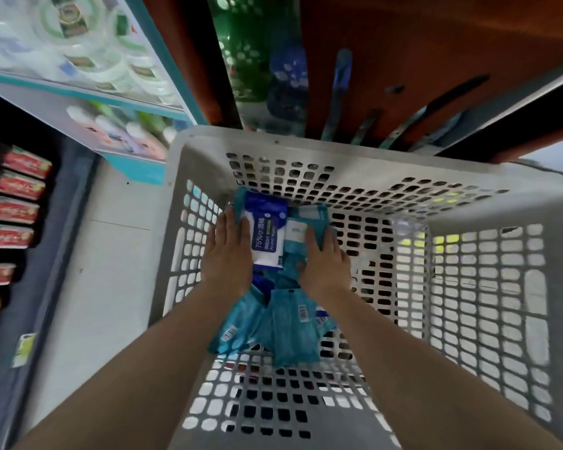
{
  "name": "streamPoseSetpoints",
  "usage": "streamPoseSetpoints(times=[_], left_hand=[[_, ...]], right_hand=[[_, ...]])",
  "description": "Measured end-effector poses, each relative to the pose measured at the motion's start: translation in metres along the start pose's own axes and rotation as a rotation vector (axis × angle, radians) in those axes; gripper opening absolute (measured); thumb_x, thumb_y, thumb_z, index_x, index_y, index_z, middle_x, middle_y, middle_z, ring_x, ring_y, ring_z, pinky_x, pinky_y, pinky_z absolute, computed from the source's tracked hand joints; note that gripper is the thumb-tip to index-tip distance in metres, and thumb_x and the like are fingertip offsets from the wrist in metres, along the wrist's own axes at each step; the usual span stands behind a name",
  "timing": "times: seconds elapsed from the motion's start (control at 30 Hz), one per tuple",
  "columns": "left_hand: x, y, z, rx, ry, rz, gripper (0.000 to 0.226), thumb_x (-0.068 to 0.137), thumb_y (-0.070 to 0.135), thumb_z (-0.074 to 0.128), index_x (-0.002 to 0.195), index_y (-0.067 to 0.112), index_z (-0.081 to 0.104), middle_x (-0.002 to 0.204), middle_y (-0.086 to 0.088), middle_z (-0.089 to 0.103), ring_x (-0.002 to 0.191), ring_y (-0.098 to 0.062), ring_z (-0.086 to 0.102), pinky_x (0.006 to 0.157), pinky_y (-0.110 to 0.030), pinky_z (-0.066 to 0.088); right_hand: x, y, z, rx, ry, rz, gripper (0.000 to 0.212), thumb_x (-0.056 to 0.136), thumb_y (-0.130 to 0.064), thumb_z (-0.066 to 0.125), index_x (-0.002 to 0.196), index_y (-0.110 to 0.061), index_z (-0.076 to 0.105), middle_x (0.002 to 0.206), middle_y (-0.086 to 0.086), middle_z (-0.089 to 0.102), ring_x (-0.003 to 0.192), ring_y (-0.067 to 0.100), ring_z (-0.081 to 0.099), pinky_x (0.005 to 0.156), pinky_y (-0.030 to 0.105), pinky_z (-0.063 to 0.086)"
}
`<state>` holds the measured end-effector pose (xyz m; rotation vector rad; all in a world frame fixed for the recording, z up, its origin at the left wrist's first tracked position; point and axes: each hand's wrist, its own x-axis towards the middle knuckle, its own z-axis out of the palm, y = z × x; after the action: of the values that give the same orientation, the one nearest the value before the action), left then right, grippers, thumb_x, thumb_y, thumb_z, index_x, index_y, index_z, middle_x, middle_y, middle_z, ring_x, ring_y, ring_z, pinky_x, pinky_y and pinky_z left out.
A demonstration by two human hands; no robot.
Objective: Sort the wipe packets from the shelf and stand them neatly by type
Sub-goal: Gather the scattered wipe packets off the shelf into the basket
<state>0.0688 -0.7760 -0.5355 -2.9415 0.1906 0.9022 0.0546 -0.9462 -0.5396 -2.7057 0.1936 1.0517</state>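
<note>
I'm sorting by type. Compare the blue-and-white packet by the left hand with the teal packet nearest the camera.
Colour: the blue-and-white packet is dark blue above and white below; the teal packet is teal all over.
Print: the blue-and-white packet shows a large 75% and Alcohol Wipes; the teal packet shows a barcode label.
Contact: the left hand touches the blue-and-white packet; no hand grips the teal packet.
Both lie in the grey basket.

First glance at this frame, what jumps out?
A grey perforated basket fills the frame. Inside, the left hand and right hand flank a blue-and-white 75% alcohol wipes packet near its far wall; teal packets lie jumbled under the wrists.
</note>
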Motion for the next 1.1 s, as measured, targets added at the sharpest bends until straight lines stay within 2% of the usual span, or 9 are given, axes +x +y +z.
streamPoseSetpoints(times=[0.1, 0.27, 0.37, 0.43, 0.6, 0.8, 1.0, 1.1], left_hand=[[0.006, -0.003, -0.002, 0.027, -0.071, 0.015, 0.087, 0.092, 0.023, 0.051, 0.15, 0.004, -0.011, 0.157, -0.021, -0.016, 0.146, -0.034, -0.011, 0.12, -0.043, -0.001], [0.0, -0.002, -0.013, 0.0, -0.064, 0.016, 0.092, 0.088, 0.025, 0.062, 0.151, 0.002, -0.001, 0.159, -0.017, -0.002, 0.148, -0.031, -0.001, 0.119, -0.042, 0.011], [-0.014, -0.003, -0.017, -0.023, -0.046, -0.003, 0.079, 0.086, 0.025, 0.064, 0.147, 0.001, 0.021, 0.156, -0.016, 0.014, 0.145, -0.031, 0.013, 0.116, -0.043, 0.025], [-0.028, -0.003, -0.021, -0.032, -0.042, -0.012, 0.07, 0.086, 0.027, 0.065, 0.142, 0.002, 0.032, 0.15, -0.015, 0.026, 0.14, -0.029, 0.022, 0.114, -0.041, 0.03], [-0.079, 0.003, -0.042, -0.117, 0.039, -0.054, 0.047, 0.085, 0.022, 0.065, 0.127, 0.009, 0.046, 0.129, -0.007, 0.047, 0.124, -0.023, 0.04, 0.101, -0.039, 0.044], [-0.161, 0.013, -0.088, -0.194, 0.132, -0.132, 0.041, 0.089, 0.018, 0.06, 0.127, 0.014, 0.046, 0.128, -0.002, 0.046, 0.123, -0.021, 0.044, 0.097, -0.037, 0.047], [-0.253, -0.002, -0.142, -0.229, 0.23, -0.356, 0.045, 0.085, 0.025, 0.066, 0.126, 0.018, 0.048, 0.121, -0.001, 0.049, 0.113, -0.021, 0.051, 0.086, -0.032, 0.047], [-0.3, -0.022, -0.162, -0.234, 0.273, -0.462, 0.044, 0.086, 0.028, 0.068, 0.124, 0.018, 0.05, 0.12, 0.0, 0.049, 0.111, -0.02, 0.052, 0.082, -0.03, 0.046]], right_hand=[[0.009, 0.003, -0.004, -0.01, -0.097, -0.008, 0.072, 0.1, -0.036, 0.04, 0.152, -0.03, -0.01, 0.16, 0.011, -0.015, 0.148, 0.026, -0.01, 0.119, 0.046, 0.012], [-0.001, 0.0, -0.014, 0.01, -0.061, -0.034, 0.079, 0.097, -0.038, 0.047, 0.153, -0.023, -0.006, 0.16, 0.011, -0.006, 0.148, 0.028, 0.002, 0.115, 0.046, 0.025], [-0.018, 0.0, -0.019, -0.027, -0.018, -0.079, 0.077, 0.096, -0.037, 0.049, 0.153, -0.018, 0.0, 0.16, 0.012, -0.001, 0.147, 0.029, 0.008, 0.115, 0.045, 0.026], [-0.03, 0.001, -0.025, -0.054, 0.006, -0.11, 0.076, 0.096, -0.038, 0.051, 0.153, -0.018, 0.004, 0.161, 0.011, 0.002, 0.147, 0.029, 0.01, 0.116, 0.045, 0.025], [-0.075, 0.002, -0.049, -0.135, 0.027, -0.224, 0.072, 0.097, -0.044, 0.047, 0.152, -0.017, 0.011, 0.159, 0.008, 0.013, 0.147, 0.025, 0.011, 0.117, 0.04, 0.024], [-0.141, -0.01, -0.091, -0.207, 0.117, -0.382, 0.063, 0.096, -0.042, 0.051, 0.147, -0.015, 0.026, 0.142, 0.007, 0.041, 0.133, 0.024, 0.037, 0.108, 0.037, 0.037], [-0.209, -0.042, -0.135, -0.315, 0.242, -0.572, 0.048, 0.093, -0.041, 0.055, 0.134, -0.017, 0.046, 0.131, 0.003, 0.053, 0.123, 0.025, 0.047, 0.101, 0.039, 0.044], [-0.244, -0.067, -0.153, -0.309, 0.295, -0.685, 0.045, 0.091, -0.038, 0.058, 0.13, -0.018, 0.049, 0.129, 0.003, 0.052, 0.12, 0.023, 0.048, 0.097, 0.038, 0.045]])
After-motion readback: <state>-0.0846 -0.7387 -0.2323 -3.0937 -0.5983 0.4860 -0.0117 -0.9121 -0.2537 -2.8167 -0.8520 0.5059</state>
